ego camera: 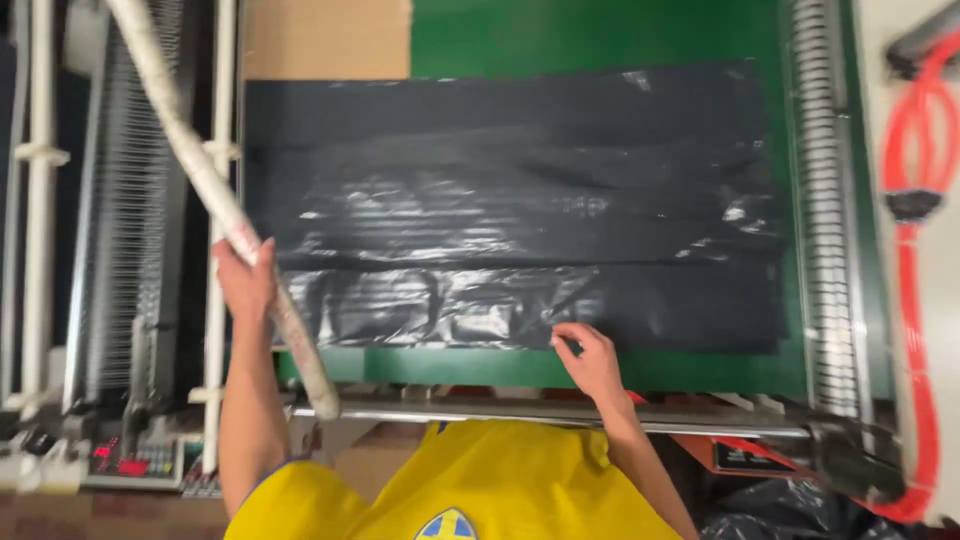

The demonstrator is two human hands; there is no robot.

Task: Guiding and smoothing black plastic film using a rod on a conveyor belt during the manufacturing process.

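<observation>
Shirt: a yellow shirt with a blue collar edge point(470, 490) is filling the frame's 6 o'clock edge, closest to the lens.
Sheets: a stack of glossy black plastic sheets point(510, 200) is lying flat on the green work surface point(600, 35), spreading across the middle.
Stick: a long white wrapped stick point(190, 160) is slanting from 11 o'clock down past the sheets' 9 o'clock edge.
Left hand: the left hand point(245, 275) is wrapping its fingers closed around the stick.
Right hand: the right hand point(590, 355) is pinching the sheets' 6 o'clock edge with its fingertips, the other fingers curling loosely.
</observation>
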